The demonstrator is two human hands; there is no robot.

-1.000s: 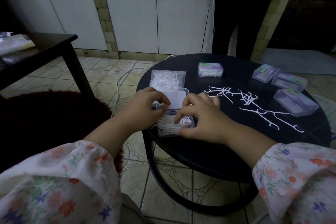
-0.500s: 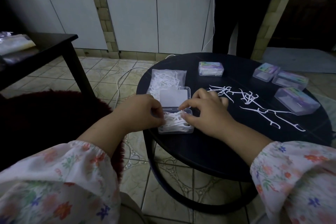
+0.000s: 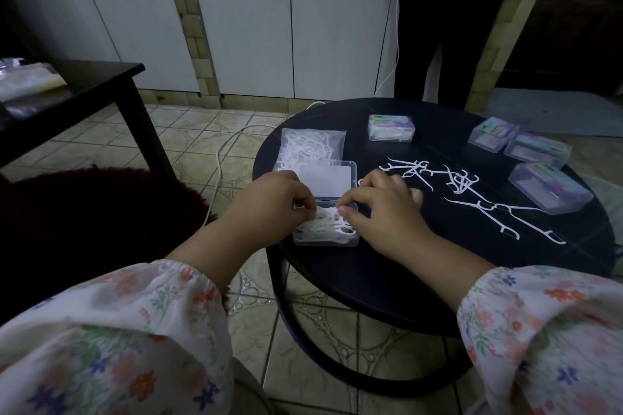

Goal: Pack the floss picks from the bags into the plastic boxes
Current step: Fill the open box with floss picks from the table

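An open clear plastic box (image 3: 332,239) sits at the near left edge of the round black table (image 3: 421,276), its lid (image 3: 325,178) folded back. White floss picks (image 3: 332,224) fill the box. My left hand (image 3: 269,204) and my right hand (image 3: 387,209) meet over the box, and the fingertips of both pinch the picks at its top. Behind the lid lies a clear bag of floss picks (image 3: 308,148). Loose floss picks (image 3: 472,194) are scattered right of my right hand.
One closed plastic box (image 3: 391,127) stands at the back middle of the table, and three more (image 3: 536,158) stand at the back right. A person in dark trousers (image 3: 445,27) stands behind the table. A black side table (image 3: 77,94) is on the left, and a white cable (image 3: 222,152) runs along the floor.
Both hands moved down from the lid onto the picks in the box. The lid now lies uncovered. The picks are pressed lower in the box.
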